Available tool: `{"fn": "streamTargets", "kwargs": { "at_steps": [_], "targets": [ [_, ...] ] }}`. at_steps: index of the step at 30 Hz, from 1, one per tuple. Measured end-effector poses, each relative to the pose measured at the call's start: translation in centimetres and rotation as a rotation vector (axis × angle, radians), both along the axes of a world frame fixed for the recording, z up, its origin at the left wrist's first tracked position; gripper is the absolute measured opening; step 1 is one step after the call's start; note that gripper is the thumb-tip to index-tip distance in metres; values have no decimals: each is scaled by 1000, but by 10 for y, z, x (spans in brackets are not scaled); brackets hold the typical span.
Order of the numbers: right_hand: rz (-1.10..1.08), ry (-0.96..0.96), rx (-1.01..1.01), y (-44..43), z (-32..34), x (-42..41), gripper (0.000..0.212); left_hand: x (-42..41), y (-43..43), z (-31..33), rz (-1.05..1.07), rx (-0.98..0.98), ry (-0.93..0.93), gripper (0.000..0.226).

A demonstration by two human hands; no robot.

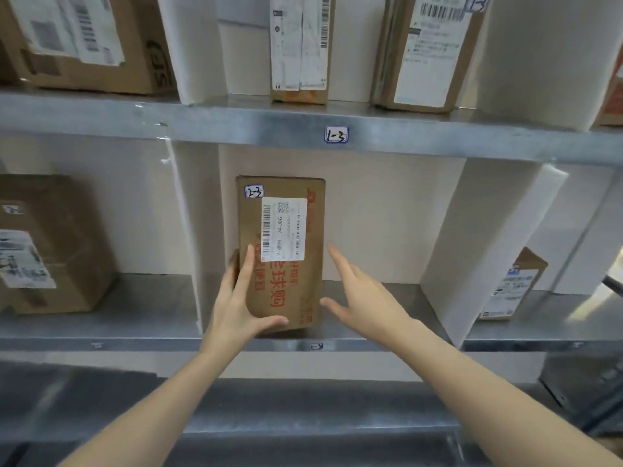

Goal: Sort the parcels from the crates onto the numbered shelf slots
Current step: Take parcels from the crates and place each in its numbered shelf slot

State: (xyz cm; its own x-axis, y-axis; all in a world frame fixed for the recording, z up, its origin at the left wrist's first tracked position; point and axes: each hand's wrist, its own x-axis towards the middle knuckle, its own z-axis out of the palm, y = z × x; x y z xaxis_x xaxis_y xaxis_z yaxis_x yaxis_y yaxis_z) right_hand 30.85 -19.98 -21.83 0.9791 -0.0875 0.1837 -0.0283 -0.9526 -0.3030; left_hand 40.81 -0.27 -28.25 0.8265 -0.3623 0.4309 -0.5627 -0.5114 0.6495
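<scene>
A brown cardboard parcel [285, 284] with red print, a white shipping label and a small tag reading 2-3 stands upright in the middle slot of the second shelf [387, 343]. My left hand [241, 298] grips its lower left edge, thumb under the bottom front and fingers along the side. My right hand [359, 294] hovers just right of the parcel with fingers spread and straight, holding nothing. A tag reading 1-3 [336, 134] is stuck on the shelf edge above this slot.
White dividers [485, 251] separate the slots. Another parcel [50, 244] sits in the left slot, a small one [512, 288] in the right slot. The upper shelf holds several parcels [300, 45]. A lower shelf [303, 409] runs beneath my forearms.
</scene>
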Motion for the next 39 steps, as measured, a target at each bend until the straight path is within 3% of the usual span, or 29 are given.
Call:
{"fn": "streamTargets", "kwargs": {
  "at_steps": [16, 27, 39],
  "targets": [
    [-4, 41, 97, 19, -58, 58, 94, 49, -10, -49, 22, -70, -33, 137],
    [17, -63, -11, 24, -95, 66, 93, 63, -2, -70, -58, -41, -35, 136],
    [41, -86, -111, 29, -98, 67, 89, 66, -4, -78, 41, -62, -94, 135]
  ]
}}
